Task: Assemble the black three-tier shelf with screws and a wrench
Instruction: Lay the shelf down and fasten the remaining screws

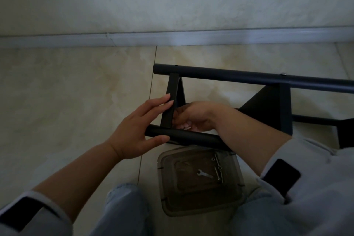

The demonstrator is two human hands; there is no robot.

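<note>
Hands on the shelf frame

Grip first: the left hand (134, 130) lies against the near end of the shelf (249, 105), its fingers (162, 101) straight along the outer face of the end panel (170, 101) and its thumb stretched under the near tube (183, 137). Nothing is clenched; the hand is spread flat and steadies the panel where it meets the tube. The right hand (193, 116) reaches in from the other side, behind the same panel and just above the near tube. Its fingers curl inward toward the joint, but what they hold, if anything, is hidden by the hand itself and the dim light, so I cannot tell how that grip stands.

The shelf lies on its side on the tiled floor (67, 92). Its far tube (249, 76) runs parallel to the near one, with a small bright screw head (283, 73) on top of it. A second panel (275, 107) stands between the tubes further to the right, and the frame runs on past the picture's right edge.

Below the near tube, between the person's knees, sits a clear plastic tray (166, 188). In it lie a small wrench (204, 174) and, just to its right, several screws (219, 168) along the tray's right side.

Both forearms wear pale sleeves with a dark band. Beyond the shelf a skirting board (172, 36) runs along the wall.
</note>
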